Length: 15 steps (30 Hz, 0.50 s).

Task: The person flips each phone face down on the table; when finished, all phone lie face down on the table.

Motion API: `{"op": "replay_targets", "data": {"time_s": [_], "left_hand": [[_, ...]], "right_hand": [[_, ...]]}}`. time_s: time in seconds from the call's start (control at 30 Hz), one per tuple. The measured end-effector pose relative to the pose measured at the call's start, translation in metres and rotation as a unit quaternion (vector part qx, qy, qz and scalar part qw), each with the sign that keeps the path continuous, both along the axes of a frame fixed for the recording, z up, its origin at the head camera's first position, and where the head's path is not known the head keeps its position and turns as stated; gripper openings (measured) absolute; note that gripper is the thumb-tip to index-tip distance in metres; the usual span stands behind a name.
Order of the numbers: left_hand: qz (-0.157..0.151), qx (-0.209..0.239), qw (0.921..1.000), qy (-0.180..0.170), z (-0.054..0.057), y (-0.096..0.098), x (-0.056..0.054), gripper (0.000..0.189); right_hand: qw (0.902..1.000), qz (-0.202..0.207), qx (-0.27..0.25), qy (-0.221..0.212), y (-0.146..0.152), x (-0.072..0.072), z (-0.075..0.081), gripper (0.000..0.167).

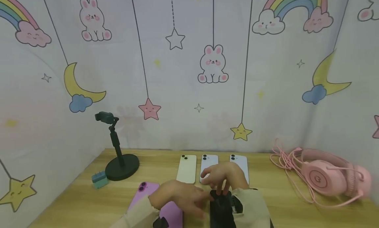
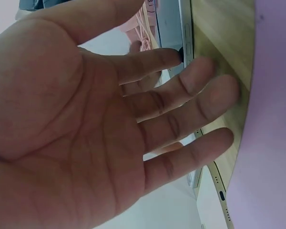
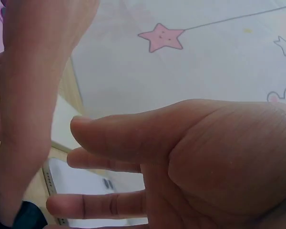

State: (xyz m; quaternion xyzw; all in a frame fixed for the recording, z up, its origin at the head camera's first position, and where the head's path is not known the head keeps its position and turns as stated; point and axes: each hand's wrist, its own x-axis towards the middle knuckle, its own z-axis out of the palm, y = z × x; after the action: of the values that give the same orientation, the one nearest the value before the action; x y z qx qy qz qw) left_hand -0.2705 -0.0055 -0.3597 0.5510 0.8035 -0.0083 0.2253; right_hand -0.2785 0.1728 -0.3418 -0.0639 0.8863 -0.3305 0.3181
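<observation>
My left hand (image 1: 185, 198) reaches in over a purple phone (image 1: 171, 211), its fingers spread and loosely extended with nothing in the palm. Its index fingertip is right at the top edge of a black phone (image 1: 217, 210), which lies partly hidden under the right sleeve. Above that phone hangs my right hand (image 1: 223, 175), bent at the wrist, with some fingers pointing down at the phone's top end. In the right wrist view its thumb and fingers (image 3: 109, 205) are nearly straight and hold nothing. The left palm (image 2: 71, 109) faces its own wrist camera.
Behind the hands lie a pale yellow phone (image 1: 186, 170), a light blue phone (image 1: 209, 160) and another pale blue phone (image 1: 243, 164). Pink headphones (image 1: 328, 175) with a coiled cable sit at right. A black stand (image 1: 121, 165) and a small teal block (image 1: 100, 180) are at left.
</observation>
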Motion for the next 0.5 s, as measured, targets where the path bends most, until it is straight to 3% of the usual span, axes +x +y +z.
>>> {"op": "replay_targets", "data": {"time_s": [0.23,0.5], "left_hand": [[0.014,-0.014,0.9998,-0.008,0.0033,-0.0019,0.0025,0.059],[0.028,-0.026,0.9992,-0.011,0.0066,-0.0022,0.0060,0.054]], "right_hand": [[0.9998,0.015,0.013,-0.001,-0.0109,-0.0010,0.0010,0.039],[0.9977,-0.045,0.047,0.017,-0.0034,0.0046,0.0011,0.031]]}}
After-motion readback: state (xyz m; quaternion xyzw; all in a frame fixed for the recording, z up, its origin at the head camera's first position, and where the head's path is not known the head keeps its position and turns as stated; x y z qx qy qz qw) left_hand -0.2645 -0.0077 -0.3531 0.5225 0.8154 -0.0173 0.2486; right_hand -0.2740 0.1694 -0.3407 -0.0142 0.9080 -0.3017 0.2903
